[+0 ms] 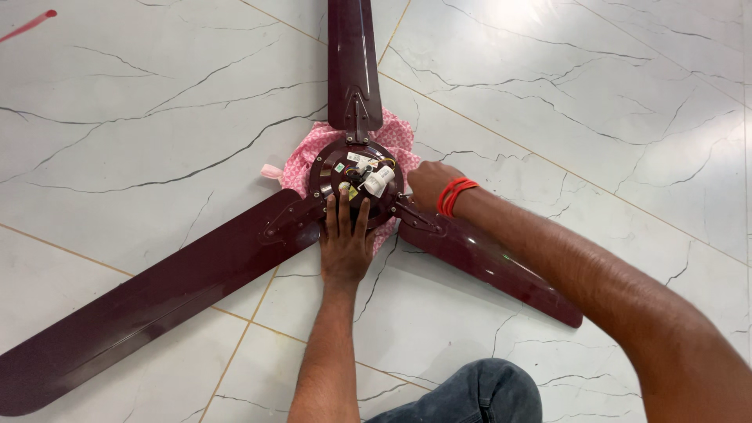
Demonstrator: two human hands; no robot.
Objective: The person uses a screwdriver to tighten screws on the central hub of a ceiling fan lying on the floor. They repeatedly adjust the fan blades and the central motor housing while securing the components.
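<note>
A dark maroon three-bladed ceiling fan [168, 294] lies flat on the marble floor. Its round motor hub [327, 171] faces up, showing a white capacitor [377, 181] and coloured wires. A pink patterned cloth [301, 157] lies under the hub. My left hand [345, 239] rests flat on the near edge of the hub, fingers spread and pointing away. My right hand [427, 182], with a red band on the wrist, is curled against the hub's right side where a blade bracket joins; what its fingers hold is hidden.
White marble floor tiles [587, 94] with dark veins surround the fan. My knee in blue jeans [478, 395] is at the bottom edge. A thin red object [31, 23] lies at the top left corner.
</note>
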